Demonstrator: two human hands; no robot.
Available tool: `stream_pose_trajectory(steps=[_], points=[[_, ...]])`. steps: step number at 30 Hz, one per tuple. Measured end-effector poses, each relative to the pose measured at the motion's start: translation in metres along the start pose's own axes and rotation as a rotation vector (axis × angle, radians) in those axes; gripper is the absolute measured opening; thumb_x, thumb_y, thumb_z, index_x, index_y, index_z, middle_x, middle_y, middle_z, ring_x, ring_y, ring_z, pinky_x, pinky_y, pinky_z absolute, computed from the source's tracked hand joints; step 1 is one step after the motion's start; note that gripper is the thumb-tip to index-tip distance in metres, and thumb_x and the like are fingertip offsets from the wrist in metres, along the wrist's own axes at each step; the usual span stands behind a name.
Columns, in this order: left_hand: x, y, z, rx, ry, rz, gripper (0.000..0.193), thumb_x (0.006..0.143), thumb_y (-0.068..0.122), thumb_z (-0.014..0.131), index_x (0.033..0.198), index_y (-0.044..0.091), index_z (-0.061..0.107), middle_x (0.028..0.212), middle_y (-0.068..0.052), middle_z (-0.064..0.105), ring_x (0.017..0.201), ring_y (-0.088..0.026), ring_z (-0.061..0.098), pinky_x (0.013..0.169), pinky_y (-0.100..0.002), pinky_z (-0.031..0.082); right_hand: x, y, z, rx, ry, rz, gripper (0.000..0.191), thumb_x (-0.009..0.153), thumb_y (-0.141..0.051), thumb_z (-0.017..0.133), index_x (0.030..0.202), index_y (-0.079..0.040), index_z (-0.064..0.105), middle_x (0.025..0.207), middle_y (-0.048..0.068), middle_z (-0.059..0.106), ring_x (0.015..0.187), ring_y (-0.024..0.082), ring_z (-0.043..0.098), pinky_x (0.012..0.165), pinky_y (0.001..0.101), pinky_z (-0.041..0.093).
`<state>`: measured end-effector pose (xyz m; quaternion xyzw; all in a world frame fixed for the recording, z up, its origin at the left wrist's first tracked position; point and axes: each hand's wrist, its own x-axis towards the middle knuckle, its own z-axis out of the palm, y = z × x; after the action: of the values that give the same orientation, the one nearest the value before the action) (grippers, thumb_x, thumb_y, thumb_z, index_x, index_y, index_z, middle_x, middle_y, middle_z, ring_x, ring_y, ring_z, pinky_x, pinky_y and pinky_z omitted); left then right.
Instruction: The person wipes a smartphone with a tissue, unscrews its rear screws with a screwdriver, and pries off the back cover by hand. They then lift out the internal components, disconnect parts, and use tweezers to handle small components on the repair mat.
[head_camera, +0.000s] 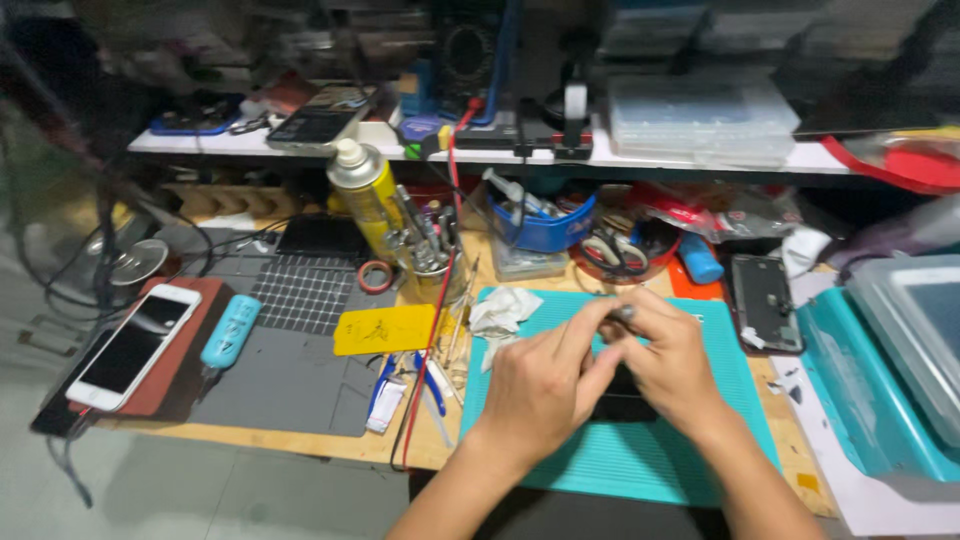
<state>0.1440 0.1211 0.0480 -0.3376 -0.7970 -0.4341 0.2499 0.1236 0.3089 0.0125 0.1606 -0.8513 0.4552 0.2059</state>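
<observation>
My left hand (545, 385) and my right hand (670, 365) meet over the teal work mat (620, 460). Between them lies a dark flat device (622, 400), mostly hidden by my fingers. My right hand pinches a small grey object (622, 313) at its fingertips, and the fingertips of my left hand touch the same spot. A crumpled white tissue (503, 310) lies at the mat's far left corner, just beyond my left hand.
A grey mat (290, 370) holds a yellow card (385, 328), a teal case (231, 331) and a white phone (133, 345). A yellow spray can (365, 190), tool cup (432, 255), blue bowl (540, 228), dark phone frame (763, 300) and teal tray (860, 400) crowd the bench.
</observation>
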Motion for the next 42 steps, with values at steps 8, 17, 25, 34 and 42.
stream_pose_trajectory(steps=[8,17,25,34,42], points=[[-0.016,-0.024,0.078,0.101,-0.347,-0.067,0.072,0.070,0.031,0.087,0.126,-0.005,0.058,0.120,-0.023,0.062,0.114,-0.041,0.056,0.092,-0.051,0.044,-0.059,0.062,-0.067,0.227,0.148,0.480,0.014,0.089,-0.005,0.071,0.091,0.008,0.075,0.092,0.005,0.073,0.072,0.012,0.065,0.066,0.0262,0.054],[-0.022,-0.002,0.113,-0.532,-0.299,-0.432,0.038,0.089,0.013,0.072,0.126,0.001,0.068,0.097,-0.018,0.076,0.083,-0.029,0.077,0.074,-0.036,0.058,-0.085,0.070,-0.062,0.336,0.075,0.565,0.019,0.092,-0.008,0.068,0.090,0.007,0.078,0.075,0.007,0.068,0.064,0.012,0.063,0.057,0.0265,0.050],[-0.027,-0.015,0.105,-0.180,-0.187,-0.416,0.012,0.088,0.011,0.074,0.095,0.002,0.078,0.077,-0.019,0.074,0.069,-0.034,0.072,0.063,-0.042,0.055,-0.064,0.036,-0.052,-0.321,0.053,0.207,0.012,0.089,-0.014,0.073,0.095,-0.005,0.078,0.076,0.011,0.063,0.065,0.023,0.062,0.061,0.0344,0.048],[-0.041,-0.065,0.072,-0.232,0.051,-0.754,0.020,0.095,0.017,0.055,0.107,0.002,0.062,0.080,-0.015,0.075,0.073,-0.031,0.077,0.065,-0.043,0.058,-0.009,0.016,-0.028,-0.219,-0.014,0.126,0.024,0.081,-0.012,0.077,0.103,-0.003,0.078,0.074,0.011,0.063,0.064,0.025,0.062,0.061,0.0363,0.049],[-0.061,-0.089,0.048,-0.008,0.117,-0.793,0.018,0.102,0.018,0.043,0.101,0.001,0.048,0.089,-0.030,0.062,0.089,-0.050,0.058,0.075,-0.059,0.041,0.040,0.041,0.050,-0.154,-0.076,0.013,0.011,0.082,-0.012,0.080,0.089,-0.004,0.080,0.079,0.014,0.072,0.072,0.028,0.068,0.066,0.0381,0.052]])
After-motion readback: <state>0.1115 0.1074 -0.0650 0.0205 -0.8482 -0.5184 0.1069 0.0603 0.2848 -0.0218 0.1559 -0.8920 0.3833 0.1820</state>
